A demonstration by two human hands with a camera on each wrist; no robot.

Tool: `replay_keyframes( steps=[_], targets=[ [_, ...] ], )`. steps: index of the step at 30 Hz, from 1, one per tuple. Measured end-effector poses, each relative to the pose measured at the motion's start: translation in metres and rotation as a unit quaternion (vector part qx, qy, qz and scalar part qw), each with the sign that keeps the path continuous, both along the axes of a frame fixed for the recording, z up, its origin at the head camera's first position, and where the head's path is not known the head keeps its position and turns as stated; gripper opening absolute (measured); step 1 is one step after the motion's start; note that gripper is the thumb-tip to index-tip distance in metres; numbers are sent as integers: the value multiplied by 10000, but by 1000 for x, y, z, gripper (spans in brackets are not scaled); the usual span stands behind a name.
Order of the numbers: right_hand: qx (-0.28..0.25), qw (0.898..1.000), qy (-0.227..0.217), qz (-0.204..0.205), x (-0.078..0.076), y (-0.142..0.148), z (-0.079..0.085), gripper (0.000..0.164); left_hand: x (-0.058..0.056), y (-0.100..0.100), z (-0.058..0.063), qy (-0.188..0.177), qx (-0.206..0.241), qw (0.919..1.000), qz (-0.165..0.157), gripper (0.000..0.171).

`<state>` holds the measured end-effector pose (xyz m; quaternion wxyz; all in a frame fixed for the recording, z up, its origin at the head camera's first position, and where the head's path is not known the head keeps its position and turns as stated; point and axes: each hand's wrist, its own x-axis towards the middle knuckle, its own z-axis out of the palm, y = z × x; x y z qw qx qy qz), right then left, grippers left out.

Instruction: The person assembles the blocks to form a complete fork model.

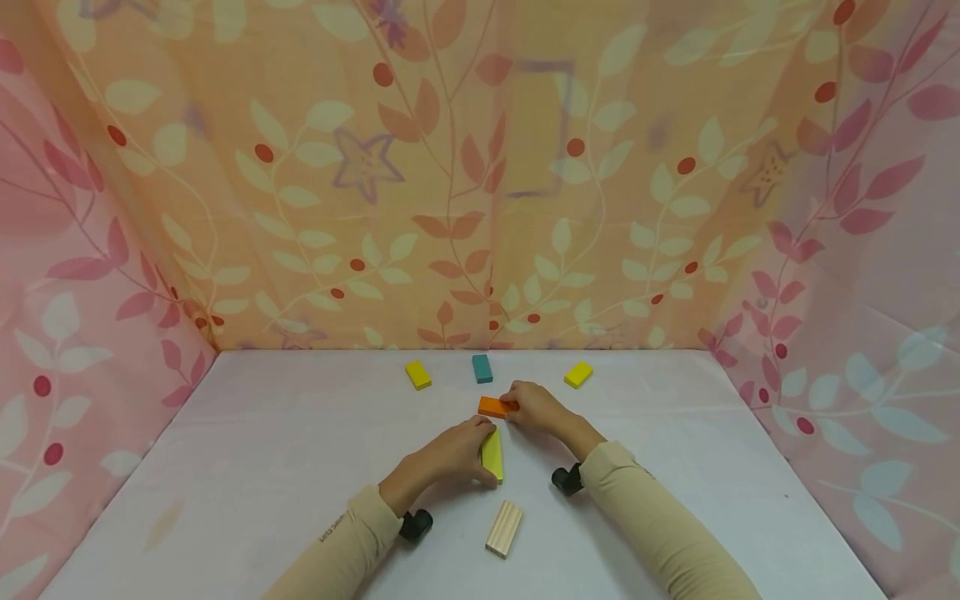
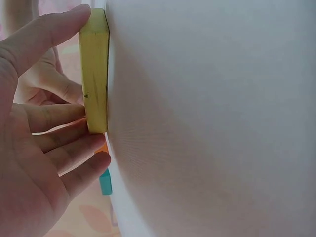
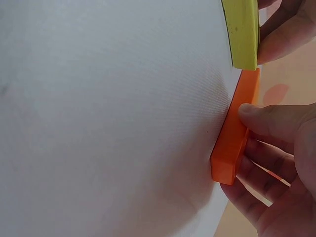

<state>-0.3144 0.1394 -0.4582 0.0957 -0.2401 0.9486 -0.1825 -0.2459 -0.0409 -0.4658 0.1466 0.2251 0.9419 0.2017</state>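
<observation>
Head view: your left hand (image 1: 453,450) pinches the lime block (image 1: 492,458) between thumb and fingers (image 2: 57,117) on the bench (image 1: 285,467), beyond the wooden block (image 1: 504,529). Farther right, your right hand (image 1: 538,408) pinches the orange block (image 1: 491,407), just past the lime one.

A white table with six small blocks on it
We see the pale table (image 1: 262,467) reach back to the patterned cloth (image 1: 465,283), with a faint tan mark (image 1: 163,525) on its left side; near its far edge we find a left yellow block (image 1: 418,375), a teal block (image 1: 482,369) and a right yellow block (image 1: 578,374), spaced apart, while down the middle we have an orange block (image 1: 491,407), a yellow-green block (image 1: 491,458) just on our side of it, and, nearest us, a striped wooden block (image 1: 504,529) lying slightly aslant.
</observation>
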Motion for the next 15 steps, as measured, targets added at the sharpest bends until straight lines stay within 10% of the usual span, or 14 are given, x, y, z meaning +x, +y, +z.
replay_keyframes(
  steps=[15],
  targets=[
    [-42, 10000, 36, 64, 1, 0, 0, 34, -2, -1, 0, -104, -35, 9999, -36, 88]
  ],
)
